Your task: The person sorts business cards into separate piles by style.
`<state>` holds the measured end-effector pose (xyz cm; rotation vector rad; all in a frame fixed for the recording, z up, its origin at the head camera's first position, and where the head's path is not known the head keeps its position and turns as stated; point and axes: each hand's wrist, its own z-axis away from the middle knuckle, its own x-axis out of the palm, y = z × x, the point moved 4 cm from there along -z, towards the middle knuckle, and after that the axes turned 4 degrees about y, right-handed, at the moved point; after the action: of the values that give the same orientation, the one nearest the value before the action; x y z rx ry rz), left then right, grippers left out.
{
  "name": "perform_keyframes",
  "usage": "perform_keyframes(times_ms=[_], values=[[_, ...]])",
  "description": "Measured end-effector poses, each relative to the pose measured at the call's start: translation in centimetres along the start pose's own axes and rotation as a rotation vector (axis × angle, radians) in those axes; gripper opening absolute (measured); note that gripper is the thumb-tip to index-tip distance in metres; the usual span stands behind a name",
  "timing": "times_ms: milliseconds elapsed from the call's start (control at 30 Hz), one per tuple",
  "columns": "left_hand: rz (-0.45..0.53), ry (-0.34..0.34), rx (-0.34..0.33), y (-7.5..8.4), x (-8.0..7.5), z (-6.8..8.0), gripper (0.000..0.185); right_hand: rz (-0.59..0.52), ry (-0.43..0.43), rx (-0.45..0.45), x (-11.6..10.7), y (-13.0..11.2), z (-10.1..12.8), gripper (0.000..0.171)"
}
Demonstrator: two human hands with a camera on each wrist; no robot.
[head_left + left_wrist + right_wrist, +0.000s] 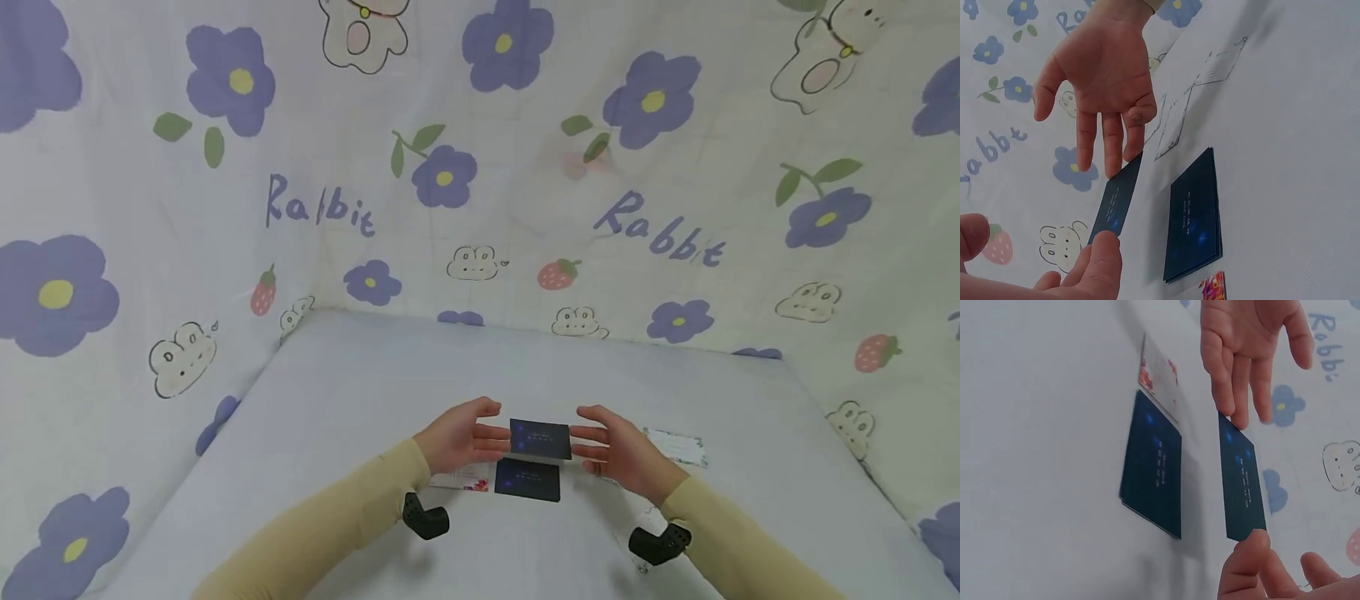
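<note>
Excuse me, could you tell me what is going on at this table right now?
A person holds one dark blue card in the air between the fingertips of the left hand and the right hand. Just below it, a small stack of dark blue cards lies on the pale table. A colourful card and a white card also lie there.

bare table (360, 375) ahead, dark card stack (527, 480) below hands, white cards (678, 446) right, perhaps overlapping
</note>
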<state>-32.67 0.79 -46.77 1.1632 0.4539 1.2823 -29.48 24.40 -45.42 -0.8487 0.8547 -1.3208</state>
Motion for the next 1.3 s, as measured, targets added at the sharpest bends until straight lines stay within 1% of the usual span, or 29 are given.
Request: perform_keyframes(times_ms=[67,167,267,367,567,667,900,967,1133,1300], values=[[-0.011,-0.017,0.001,-0.2,-0.1,0.3,0.062,0.012,-0.004,-0.008,0.2,0.3,0.4,0.072],[-0.017,-0.025,0.001,-0.5,-0.4,0.6,0.063,0.020,-0.016,-0.021,0.5,0.7,0.9,0.074],[-0.031,-0.009,-0.002,-0.7,-0.7,0.9,0.062,0.009,-0.014,-0.018,0.8,1.0,1.2,0.073],[-0.042,0.010,-0.022,-1.2,-0.8,1.3,0.061,0.006,-0.017,-0.007,0.9,1.4,1.5,0.071],[-0.106,0.034,-0.049,-2.1,-0.7,1.8,0.060,0.035,-0.015,0.002,1.4,2.3,1.8,0.075],[-0.138,0.058,-0.060,-2.5,-0.7,1.9,0.059,0.057,0.000,-0.003,1.6,2.6,1.9,0.073],[-0.157,0.097,-0.081,-3.2,-0.6,1.7,0.062,0.121,-0.006,-0.015,2.0,3.3,1.7,0.069],[-0.170,0.105,-0.086,-3.3,-0.6,1.7,0.062,0.133,0.007,-0.013,2.0,3.4,1.7,0.067],[-0.206,0.105,-0.080,-3.6,-0.5,1.5,0.062,0.163,0.035,-0.009,2.1,3.6,1.7,0.064],[-0.234,0.095,-0.067,-3.5,-0.4,1.5,0.061,0.163,0.044,0.002,2.0,3.6,1.7,0.064]])
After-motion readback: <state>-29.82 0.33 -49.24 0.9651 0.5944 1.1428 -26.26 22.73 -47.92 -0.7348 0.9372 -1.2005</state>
